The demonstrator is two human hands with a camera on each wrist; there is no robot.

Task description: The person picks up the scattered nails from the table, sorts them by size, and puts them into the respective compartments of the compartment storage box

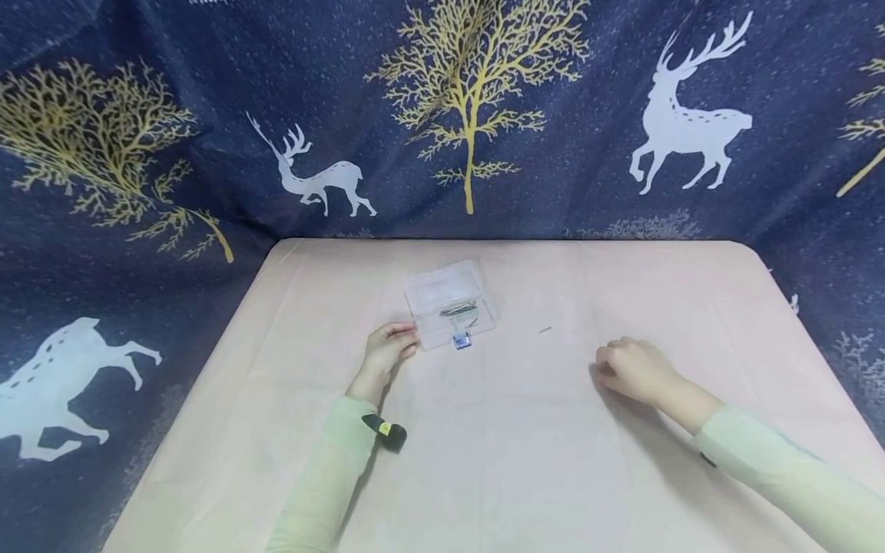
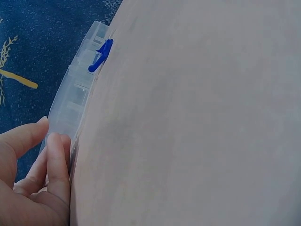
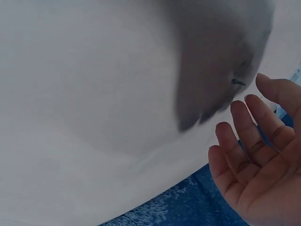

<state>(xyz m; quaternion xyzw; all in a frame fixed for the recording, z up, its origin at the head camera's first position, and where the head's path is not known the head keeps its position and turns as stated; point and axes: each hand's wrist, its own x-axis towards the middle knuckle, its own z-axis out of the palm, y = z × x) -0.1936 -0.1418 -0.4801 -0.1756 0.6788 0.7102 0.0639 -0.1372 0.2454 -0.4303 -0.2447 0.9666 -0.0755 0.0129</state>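
A clear plastic box [image 1: 435, 338] lies on the table with its lid [image 1: 442, 286] folded back and its blue latch [image 1: 462, 340] at the near side. Thin metal pieces [image 1: 459, 309], several of them, lie inside. At the box's left end, my left hand [image 1: 389, 349] pinches the edge between thumb and fingers; the left wrist view shows the box [image 2: 70, 101] from the side. My right hand [image 1: 634, 372] is low over the table, right of the box, fingers loosely bent and thumb apart. Close to its fingertips is a small dark screw-like piece [image 3: 238, 82], hidden in the head view.
Between the box and my right hand, a single thin metal piece [image 1: 545, 329] lies on the pale tablecloth [image 1: 512, 453]. Behind the table hangs a dark blue cloth [image 1: 539, 177] printed with deer and trees.
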